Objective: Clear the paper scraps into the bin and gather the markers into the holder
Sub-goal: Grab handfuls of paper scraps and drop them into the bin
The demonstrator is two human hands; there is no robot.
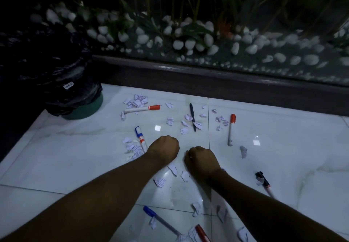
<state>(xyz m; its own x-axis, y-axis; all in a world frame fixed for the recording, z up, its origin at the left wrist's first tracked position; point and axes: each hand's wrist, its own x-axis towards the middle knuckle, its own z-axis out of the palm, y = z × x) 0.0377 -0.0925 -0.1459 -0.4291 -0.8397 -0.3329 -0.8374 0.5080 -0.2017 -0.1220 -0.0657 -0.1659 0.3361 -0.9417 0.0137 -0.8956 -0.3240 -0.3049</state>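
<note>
Torn paper scraps [138, 99] lie scattered over the white tiled floor [283, 156], with more scraps [176, 171] between my wrists. Several markers lie among them: a red-capped marker [141, 108], a black pen [192, 117], a second red-capped marker [231, 129], a blue-banded marker [140, 137], a black-capped marker [263, 182], a blue pen [160, 221] and a red pen [202, 233]. My left hand [164, 148] and my right hand [201, 161] are curled into fists just above the floor, side by side. Their fingers are hidden underneath. I see no holder.
A green bin lined with a black bag [56, 75] stands at the far left on the floor. A dark wooden sill [207, 79] runs along the back under a glass pane with white pebbles [188, 43] and plants behind it.
</note>
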